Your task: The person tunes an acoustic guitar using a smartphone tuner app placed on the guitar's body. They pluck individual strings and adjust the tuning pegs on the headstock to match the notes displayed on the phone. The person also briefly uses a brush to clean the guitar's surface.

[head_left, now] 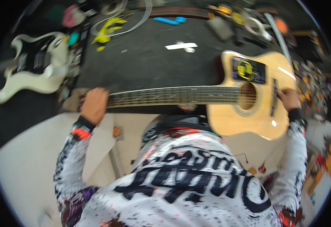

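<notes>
An acoustic guitar [220,117] with a pale wood body and a cutaway lies across in front of me, its neck pointing left. My left hand [94,104] is wrapped round the neck close to the headstock [73,102]. At the other end, my right hand [290,99] grips the edge of the body, its fingers reaching over the top beside the dark bridge [274,97]. Some blur hides the exact finger positions. A phone [248,70] with a lit screen rests on the guitar's top, above the soundhole [248,94].
The guitar is at the near edge of a dark workbench [146,64]. A white electric guitar body [54,70] lies at the left. Yellow-green scraps [108,30], a blue piece [169,20] and a white strip [181,46] are further back. Blurred clutter [313,83] crowds the right.
</notes>
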A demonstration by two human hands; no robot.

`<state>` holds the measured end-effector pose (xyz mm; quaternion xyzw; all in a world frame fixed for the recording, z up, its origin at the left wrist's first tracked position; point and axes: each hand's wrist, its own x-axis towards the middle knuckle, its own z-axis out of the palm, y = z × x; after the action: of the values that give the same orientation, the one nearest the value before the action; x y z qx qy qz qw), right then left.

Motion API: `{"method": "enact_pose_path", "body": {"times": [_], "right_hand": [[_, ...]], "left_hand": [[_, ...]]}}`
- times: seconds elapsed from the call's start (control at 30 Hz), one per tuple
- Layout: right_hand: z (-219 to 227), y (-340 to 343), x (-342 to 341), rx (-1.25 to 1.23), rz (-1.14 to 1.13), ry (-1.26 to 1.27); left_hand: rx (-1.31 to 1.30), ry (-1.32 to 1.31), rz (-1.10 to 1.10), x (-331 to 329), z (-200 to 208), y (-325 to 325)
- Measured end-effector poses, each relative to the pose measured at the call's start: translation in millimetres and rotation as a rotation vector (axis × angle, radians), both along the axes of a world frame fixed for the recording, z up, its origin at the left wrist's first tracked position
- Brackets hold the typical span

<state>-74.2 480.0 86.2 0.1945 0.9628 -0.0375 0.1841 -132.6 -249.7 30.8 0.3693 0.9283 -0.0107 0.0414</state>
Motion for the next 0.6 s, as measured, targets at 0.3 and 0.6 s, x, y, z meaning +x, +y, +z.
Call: {"method": "enact_pose_path", "body": {"times": [0.3, 0.6], "right_hand": [[-2, -28, 2, -0.002, -0.009, 0.163], [5, -18, -1, -0.086, -0.16, 0.085]], "left_hand": [[0.056, 0.038, 0.009, 0, 25, 91], [0.706, -0.3, -0.121, 22, 29, 376]]}}
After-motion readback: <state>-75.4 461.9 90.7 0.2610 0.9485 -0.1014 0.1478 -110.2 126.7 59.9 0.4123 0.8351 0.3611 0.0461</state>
